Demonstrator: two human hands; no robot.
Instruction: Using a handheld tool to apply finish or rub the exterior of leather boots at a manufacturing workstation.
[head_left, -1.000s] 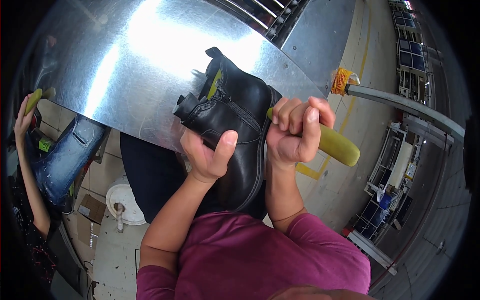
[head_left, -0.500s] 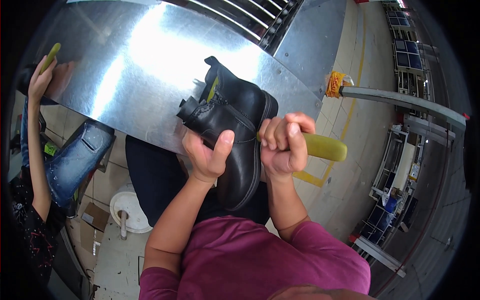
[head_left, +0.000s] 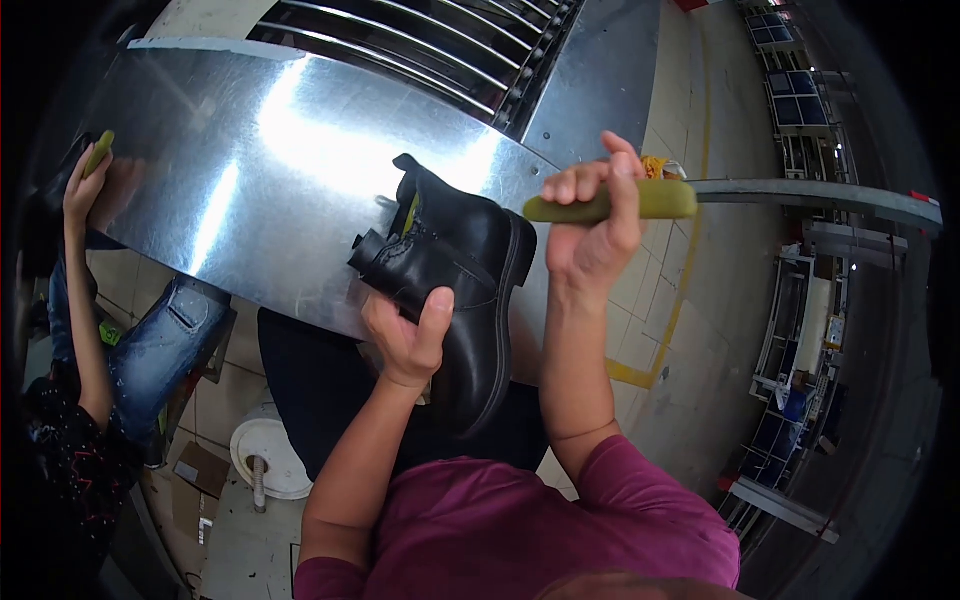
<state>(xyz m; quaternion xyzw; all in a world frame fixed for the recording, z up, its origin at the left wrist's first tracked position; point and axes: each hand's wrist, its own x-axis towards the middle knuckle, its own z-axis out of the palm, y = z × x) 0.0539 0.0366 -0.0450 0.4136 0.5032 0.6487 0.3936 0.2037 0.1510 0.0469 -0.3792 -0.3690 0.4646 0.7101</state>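
A black leather ankle boot (head_left: 455, 255) lies tilted over the metal table's near edge, its toe toward me and its sole facing right. My left hand (head_left: 408, 340) grips the boot by its near left side, the thumb resting on the upper. Yellow-green lining shows inside its opening. My right hand (head_left: 598, 215) is closed round a long olive-green handle (head_left: 655, 200), held up to the right of the heel and apart from the boot. Whatever tip or blade the handle may have does not show.
A shiny metal table (head_left: 330, 220) spans the view, with a roller conveyor (head_left: 440, 50) behind it. At left, another person's hand (head_left: 85, 185) holds a similar green handle. A grey metal bar (head_left: 820, 193) juts out at right. A white round lid (head_left: 275, 455) is lower left.
My right hand has lifted away from the sole edge, up and to the right, with the green handle in it. The boot stays in my left hand, nearly unmoved.
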